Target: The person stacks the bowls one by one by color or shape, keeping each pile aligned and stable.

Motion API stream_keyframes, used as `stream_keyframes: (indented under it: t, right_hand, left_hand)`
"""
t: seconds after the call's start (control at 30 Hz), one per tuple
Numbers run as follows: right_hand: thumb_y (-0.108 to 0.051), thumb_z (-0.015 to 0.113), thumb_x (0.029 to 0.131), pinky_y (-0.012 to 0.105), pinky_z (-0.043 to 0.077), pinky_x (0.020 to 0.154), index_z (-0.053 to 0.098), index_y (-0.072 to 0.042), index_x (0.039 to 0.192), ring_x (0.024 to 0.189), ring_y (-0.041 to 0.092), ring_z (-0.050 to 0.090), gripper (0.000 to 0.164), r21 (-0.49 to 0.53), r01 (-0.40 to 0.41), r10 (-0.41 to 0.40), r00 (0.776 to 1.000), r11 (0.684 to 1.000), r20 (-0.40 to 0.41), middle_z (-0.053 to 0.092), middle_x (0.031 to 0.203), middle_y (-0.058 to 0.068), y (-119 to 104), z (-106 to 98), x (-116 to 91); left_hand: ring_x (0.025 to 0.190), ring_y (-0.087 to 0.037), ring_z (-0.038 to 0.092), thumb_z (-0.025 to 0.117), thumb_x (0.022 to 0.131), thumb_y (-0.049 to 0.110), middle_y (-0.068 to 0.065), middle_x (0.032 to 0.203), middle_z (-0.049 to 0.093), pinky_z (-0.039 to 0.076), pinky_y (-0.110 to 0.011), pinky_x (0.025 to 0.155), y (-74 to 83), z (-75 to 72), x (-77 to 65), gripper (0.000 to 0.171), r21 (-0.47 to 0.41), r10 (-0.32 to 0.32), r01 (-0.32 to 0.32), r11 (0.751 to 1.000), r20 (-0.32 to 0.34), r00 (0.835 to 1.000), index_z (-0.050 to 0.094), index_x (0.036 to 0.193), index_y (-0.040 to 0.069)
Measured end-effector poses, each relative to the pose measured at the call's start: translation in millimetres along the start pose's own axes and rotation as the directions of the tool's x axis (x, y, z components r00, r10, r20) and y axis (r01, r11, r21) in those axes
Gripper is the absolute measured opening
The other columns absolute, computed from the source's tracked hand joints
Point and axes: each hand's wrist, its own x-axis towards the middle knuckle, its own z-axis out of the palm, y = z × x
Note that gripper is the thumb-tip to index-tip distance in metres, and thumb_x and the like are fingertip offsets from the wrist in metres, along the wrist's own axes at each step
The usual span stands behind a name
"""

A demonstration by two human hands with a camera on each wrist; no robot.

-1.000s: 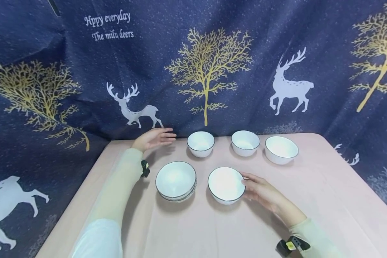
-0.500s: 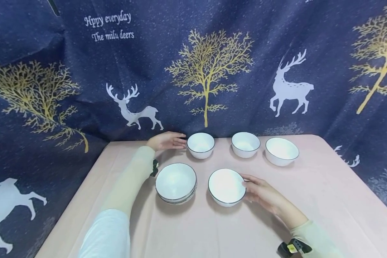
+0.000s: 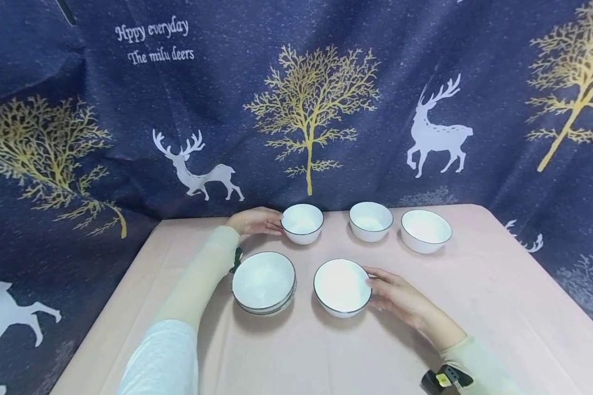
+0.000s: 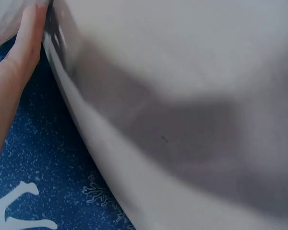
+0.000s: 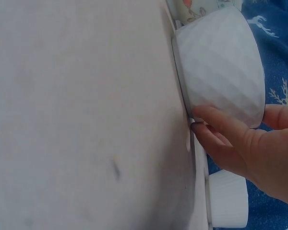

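Observation:
Straight fingers of my left hand (image 3: pixel 257 221) touch the left side of a white dark-rimmed bowl (image 3: pixel 302 224) at the back of the table. In the left wrist view, that hand (image 4: pixel 24 55) lies flat along the bowl's wall (image 4: pixel 7 21). Nearer the front, my right hand (image 3: pixel 400 299) holds another white bowl (image 3: pixel 342 288) by its right side, thumb at the rim. The right wrist view shows this bowl's faceted outside (image 5: pixel 221 67), with fingers low on the wall. Left of it stands a stack of larger bowls (image 3: pixel 264 282).
Two more white bowls, one right of centre (image 3: pixel 371 222) and one farther right (image 3: pixel 426 231), stand in the back row. A pale pink cloth covers the table (image 3: pixel 286 356). Behind it hangs a dark blue curtain (image 3: pixel 276 109) with deer and trees.
My left hand has moved right and reached the side of the back-left bowl. My right hand stays at the front bowl. The head view has shifted slightly.

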Motion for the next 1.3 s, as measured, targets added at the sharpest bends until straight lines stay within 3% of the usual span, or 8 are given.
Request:
stream_keyframes:
  t: [0.43,0.67,1.0,1.3]
  right_hand:
    - [-0.02,0.049,0.099,0.04,0.049,0.101,0.019,0.008,0.149,0.117,0.027,0.055,0.064,-0.004,-0.017,0.016,1.0,1.0,-0.018,0.028,0.146,0.033,1.3,0.0,0.4]
    - [-0.019,0.049,0.099,0.041,0.049,0.101,0.018,0.009,0.149,0.116,0.028,0.055,0.065,0.009,-0.016,0.016,1.0,1.0,-0.016,0.025,0.147,0.035,0.4,-0.4,-0.6]
    - [-0.019,0.048,0.099,0.042,0.049,0.101,0.018,0.009,0.148,0.115,0.027,0.056,0.064,0.01,0.006,-0.006,1.0,1.0,-0.006,0.029,0.145,0.035,1.5,0.1,-1.1]
    - [-0.018,0.047,0.1,0.042,0.05,0.1,0.018,0.01,0.148,0.112,0.025,0.058,0.063,0.009,0.016,-0.016,1.0,1.0,-0.003,0.034,0.142,0.034,1.0,0.6,-1.3]
  left_hand:
    - [0.097,-0.025,0.064,0.05,0.099,0.004,-0.02,0.11,0.059,0.053,-0.04,0.096,-5.2,3.5,4.1,0.055,-0.011,-0.01,0.01,1.0,-0.013,1.0,0.024,0.145,-0.011]
    - [0.116,-0.036,0.056,0.049,0.099,0.001,-0.032,0.129,0.049,0.053,-0.039,0.096,-6.2,6.5,2.1,0.058,-0.004,0.023,-0.023,1.0,-0.01,1.0,0.019,0.146,-0.012]
    - [0.122,-0.038,0.052,0.048,0.097,-0.003,-0.032,0.137,0.044,0.055,-0.036,0.092,-5.3,10.4,-1.2,0.054,0.047,0.07,-0.069,0.997,-0.018,0.997,0.027,0.145,-0.011]
    - [0.116,-0.037,0.057,0.048,0.093,-0.007,-0.032,0.136,0.046,0.057,-0.036,0.088,-5.4,9.7,-3.9,0.056,0.061,0.075,-0.069,0.996,-0.101,0.992,0.03,0.146,-0.009]
